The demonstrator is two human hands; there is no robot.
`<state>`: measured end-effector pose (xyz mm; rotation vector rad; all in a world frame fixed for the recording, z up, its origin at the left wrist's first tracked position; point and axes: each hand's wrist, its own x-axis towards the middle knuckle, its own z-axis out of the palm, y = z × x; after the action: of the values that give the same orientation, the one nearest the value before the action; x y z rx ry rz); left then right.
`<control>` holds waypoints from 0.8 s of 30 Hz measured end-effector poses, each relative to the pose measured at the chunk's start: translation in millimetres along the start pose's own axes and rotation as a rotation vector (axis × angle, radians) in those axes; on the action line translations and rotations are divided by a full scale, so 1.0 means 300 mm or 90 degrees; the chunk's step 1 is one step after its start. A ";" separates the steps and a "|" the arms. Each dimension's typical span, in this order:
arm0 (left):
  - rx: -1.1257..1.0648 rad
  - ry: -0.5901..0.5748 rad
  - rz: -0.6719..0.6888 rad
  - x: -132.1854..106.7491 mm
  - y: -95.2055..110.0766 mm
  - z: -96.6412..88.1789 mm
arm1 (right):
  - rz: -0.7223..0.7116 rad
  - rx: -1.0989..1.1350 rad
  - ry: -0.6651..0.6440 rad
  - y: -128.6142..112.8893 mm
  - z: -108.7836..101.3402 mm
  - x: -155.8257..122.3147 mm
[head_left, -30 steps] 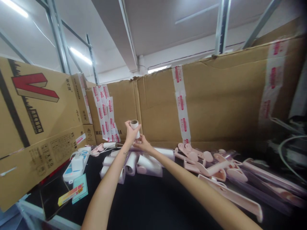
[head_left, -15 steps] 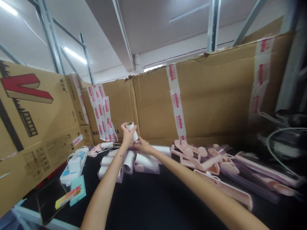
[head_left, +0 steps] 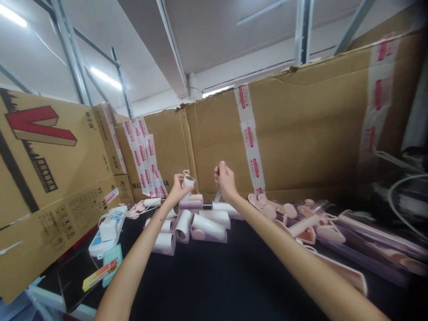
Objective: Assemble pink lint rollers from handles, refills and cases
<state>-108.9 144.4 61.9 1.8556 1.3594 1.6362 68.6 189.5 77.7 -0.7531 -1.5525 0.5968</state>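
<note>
My left hand [head_left: 179, 191] is closed around a small white roll [head_left: 189, 182], held upright above the pile. A pale heart-shaped loop [head_left: 186, 172] stands up at the roll's top end. To the right, my right hand [head_left: 226, 180] is raised with curled fingers, apart from the roll. A thin translucent strip [head_left: 218, 196] shows just below it; whether the fingers grip it I cannot make out. Beneath the hands lie several more white rolls [head_left: 209, 228], some in clear, pinkish covers. A pink piece [head_left: 191, 201] lies just under the held roll.
Pink plastic handles and covers [head_left: 302, 223] are heaped on the right of the black table surface [head_left: 207, 281]. On the left are a white power strip [head_left: 107, 232], a teal card [head_left: 112, 263], a yellow packet [head_left: 100, 274] and a dark tablet-like slab [head_left: 72, 281]. Cardboard walls [head_left: 301, 125] stand behind.
My right hand has moved up and right, away from the roll. The heart-shaped loop now shows at the roll's top. The left hand keeps hold of the roll, slightly lower and to the right.
</note>
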 end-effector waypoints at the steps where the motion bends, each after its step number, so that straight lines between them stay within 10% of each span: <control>1: 0.022 -0.047 -0.004 -0.011 -0.012 0.016 | -0.014 -0.024 -0.006 -0.012 -0.014 -0.002; 6: 0.171 -0.196 -0.072 -0.013 -0.056 0.016 | -0.039 -0.214 -0.167 0.003 -0.011 -0.071; 14: 0.487 -0.398 -0.366 0.021 -0.070 -0.194 | 0.046 -0.417 -0.359 0.093 0.013 -0.141; 24: 0.595 -0.535 -0.460 0.059 -0.132 -0.145 | 0.137 -0.497 -0.450 0.085 0.041 -0.094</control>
<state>-166.9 163.4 55.5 1.7112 2.0929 -0.2124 60.7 185.6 38.8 -1.4059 -2.4305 0.4162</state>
